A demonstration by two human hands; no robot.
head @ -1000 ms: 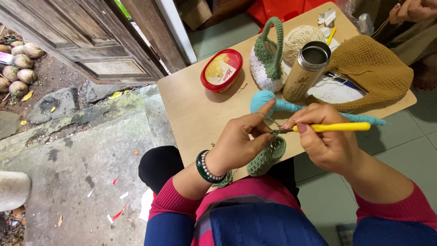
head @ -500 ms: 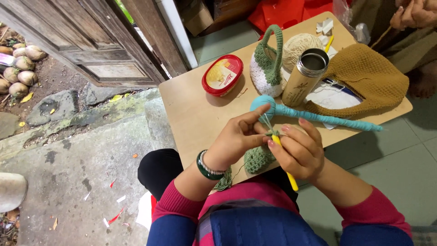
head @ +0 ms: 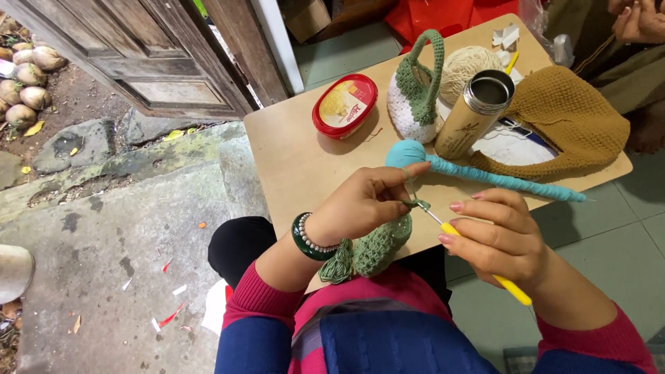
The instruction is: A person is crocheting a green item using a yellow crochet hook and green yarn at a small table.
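Two hands work one green crochet piece (head: 377, 251), which hangs just off the near edge of the small wooden table (head: 298, 166), over the lap. Left hand (head: 364, 204): thumb and forefinger pinched on the top edge of the piece, the green yarn strand running over the raised forefinger, other fingers curled under. Right hand (head: 502, 239): fingers closed around the yellow-handled crochet hook (head: 485, 266), metal tip at the top edge of the piece right by the left fingertips; handle points back toward the body.

To do this stitch well, judged from the grip: keep the strand taut over the forefinger, pinch close to the working loop, turn the hook with the wrist, not the arm.

On the table beyond the piece: teal stuffed crochet tube (head: 485, 173) with a ball end, just past the left fingers. Further back, a metal flask (head: 474, 114), a white-and-green crochet basket (head: 415, 90), a cream yarn ball (head: 471, 66), a red tub (head: 344, 105) to the left of the basket, and a mustard crochet bag (head: 568, 121) to the right of the flask.
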